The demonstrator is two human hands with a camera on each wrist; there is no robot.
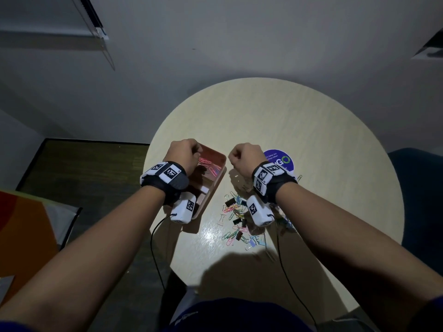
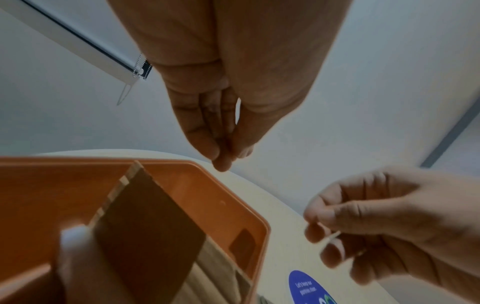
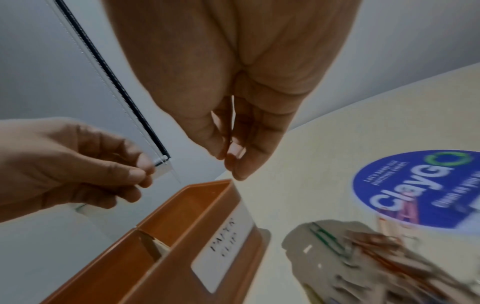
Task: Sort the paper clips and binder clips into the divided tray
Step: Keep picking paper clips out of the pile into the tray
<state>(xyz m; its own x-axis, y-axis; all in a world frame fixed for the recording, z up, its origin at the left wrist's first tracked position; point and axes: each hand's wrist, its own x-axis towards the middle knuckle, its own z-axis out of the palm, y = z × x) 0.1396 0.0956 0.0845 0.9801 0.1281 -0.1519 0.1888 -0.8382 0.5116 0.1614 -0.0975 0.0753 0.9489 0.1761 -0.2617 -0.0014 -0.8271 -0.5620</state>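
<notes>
An orange divided tray (image 1: 221,161) sits at the table's left, with coloured paper clips (image 1: 208,164) in its far compartment. A white label (image 3: 224,240) on its side reads "paper clip". A loose pile of paper clips and black binder clips (image 1: 236,216) lies to the tray's right. My left hand (image 1: 197,153) hovers above the far compartment with its fingertips (image 2: 224,162) pinched together; no clip shows between them. My right hand (image 1: 233,156) hangs above the table just right of the tray and pinches a thin paper clip (image 3: 229,131).
A round blue sticker (image 1: 279,160) is stuck on the round cream table (image 1: 311,140) behind my right hand. Black wrist-camera cables (image 1: 153,240) trail over the near edge. A dark blue chair (image 1: 422,188) stands at the right, with dark floor at the left.
</notes>
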